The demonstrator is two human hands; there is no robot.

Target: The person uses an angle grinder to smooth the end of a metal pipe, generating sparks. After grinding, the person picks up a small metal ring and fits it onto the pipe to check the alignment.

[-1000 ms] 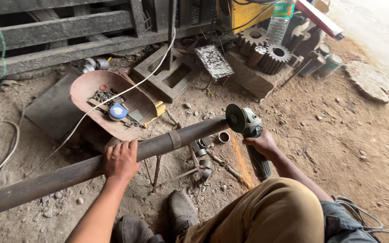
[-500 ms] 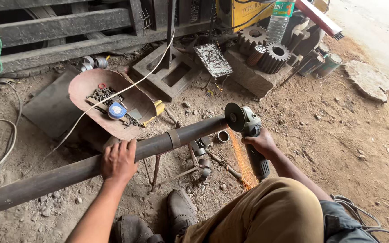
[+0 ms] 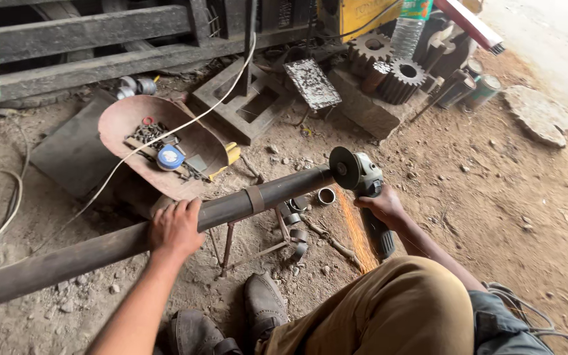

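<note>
1. Nearest are the person's two worn shoes [image 3: 264,306] on the dirt floor [image 3: 507,197], with a knee in tan trousers [image 3: 396,309] to the right.
2. The left hand [image 3: 175,227] lies on top of a long dark steel pipe [image 3: 87,253], its fingers [image 3: 189,209] pressed together and curled over the far side of it. The pipe runs from the near left up to the middle, resting on a thin metal stand [image 3: 228,246].
3. The right hand [image 3: 382,205] is wrapped around the body of an angle grinder [image 3: 369,197], fingers closed on it. The grinder's disc [image 3: 344,168] touches the pipe's right end, and a streak of orange sparks [image 3: 356,230] falls toward the near side.
4. Short cut pipe rings [image 3: 327,196] lie on the floor just under that end.
5. Farther left sits a rusty pan [image 3: 119,125] holding a blue tape measure [image 3: 170,158] and small metal bits.
6. Far right are toothed gears [image 3: 405,72], a plastic bottle [image 3: 412,23] and tins [image 3: 484,89]; heavy beams [image 3: 80,29] cross the far left.
</note>
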